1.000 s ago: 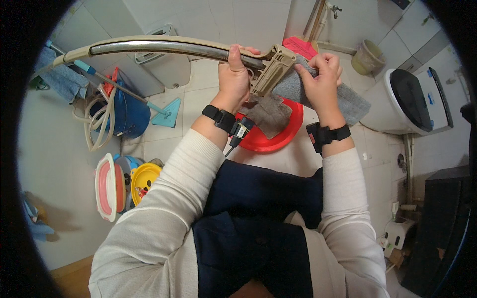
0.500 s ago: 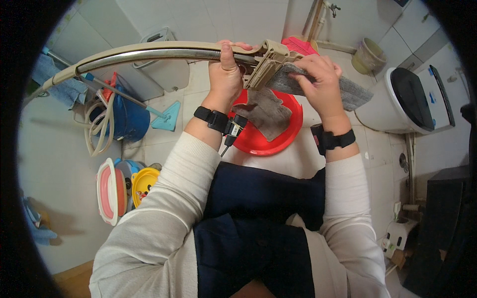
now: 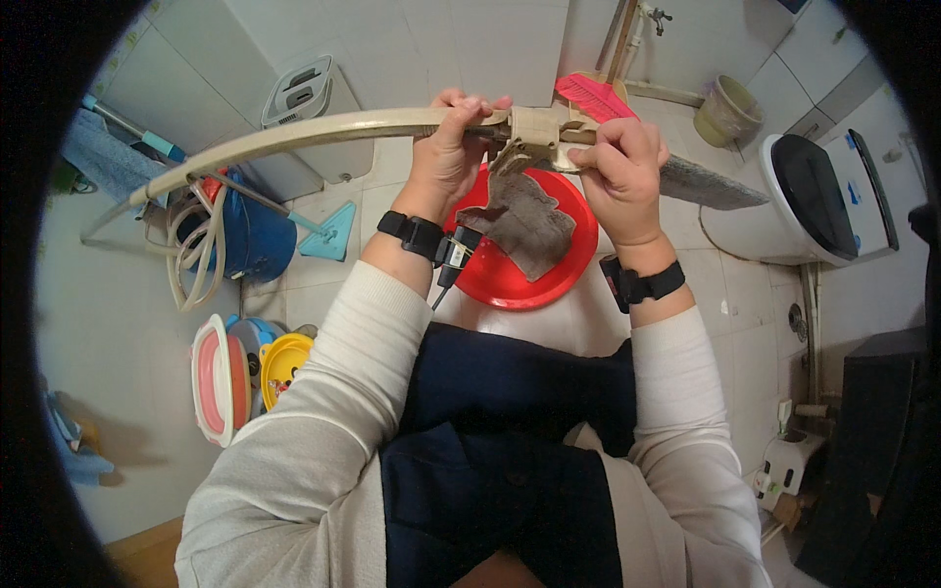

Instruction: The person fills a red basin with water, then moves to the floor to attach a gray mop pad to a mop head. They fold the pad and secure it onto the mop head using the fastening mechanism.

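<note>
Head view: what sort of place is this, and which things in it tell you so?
Probably a bathroom or utility washroom: it has a metal tap, a pale tiled floor and a blue bucket.

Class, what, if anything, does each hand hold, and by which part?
Left hand: the mop pole, near its head end. Right hand: the mop head; whether also the grey pad is unclear.

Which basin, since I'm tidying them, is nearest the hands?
The red basin, below and between the left hand and right hand; the pink basin and yellow basin are farther off to the left.
</note>
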`<move>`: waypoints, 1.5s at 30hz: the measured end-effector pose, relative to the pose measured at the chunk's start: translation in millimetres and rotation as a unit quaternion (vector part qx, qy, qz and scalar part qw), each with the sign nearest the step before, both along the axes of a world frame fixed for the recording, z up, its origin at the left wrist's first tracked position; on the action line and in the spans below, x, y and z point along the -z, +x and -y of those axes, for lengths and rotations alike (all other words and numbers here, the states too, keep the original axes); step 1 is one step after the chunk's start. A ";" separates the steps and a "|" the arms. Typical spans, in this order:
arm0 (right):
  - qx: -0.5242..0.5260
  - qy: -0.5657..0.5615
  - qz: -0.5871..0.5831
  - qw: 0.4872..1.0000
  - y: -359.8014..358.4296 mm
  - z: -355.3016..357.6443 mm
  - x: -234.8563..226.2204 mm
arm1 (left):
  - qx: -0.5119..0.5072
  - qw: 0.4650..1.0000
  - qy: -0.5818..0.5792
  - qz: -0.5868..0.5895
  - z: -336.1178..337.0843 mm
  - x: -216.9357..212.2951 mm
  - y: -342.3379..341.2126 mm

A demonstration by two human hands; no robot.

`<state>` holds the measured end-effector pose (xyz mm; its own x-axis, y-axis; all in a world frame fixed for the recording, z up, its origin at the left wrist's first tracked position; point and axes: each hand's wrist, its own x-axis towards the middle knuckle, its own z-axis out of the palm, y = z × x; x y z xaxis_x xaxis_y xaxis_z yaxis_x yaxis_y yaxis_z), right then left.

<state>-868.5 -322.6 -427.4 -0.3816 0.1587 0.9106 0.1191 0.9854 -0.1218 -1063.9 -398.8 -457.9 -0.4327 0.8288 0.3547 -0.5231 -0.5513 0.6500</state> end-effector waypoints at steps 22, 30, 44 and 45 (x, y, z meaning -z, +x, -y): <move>0.043 -0.012 -0.012 0.999 -1.6 -7.6 12.0 | 0.023 0.995 -0.060 0.074 -10.6 2.5 10.8; 0.059 -0.055 -0.052 0.995 -4.2 -11.8 15.4 | 0.030 0.995 -0.066 0.067 -11.1 4.1 14.1; 0.189 -0.075 0.033 0.978 7.8 -27.1 22.3 | 0.036 0.988 -0.140 0.063 -12.4 8.2 7.7; 0.194 -0.103 0.042 0.975 9.1 -29.1 21.6 | 0.032 0.988 -0.140 0.064 -11.7 7.4 6.1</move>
<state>-859.3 -293.4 -449.0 -0.3284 0.4820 0.8123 0.4954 0.8201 -0.2863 -1057.8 -387.1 -465.4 -0.4026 0.9138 0.0540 -0.6383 -0.3226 0.6989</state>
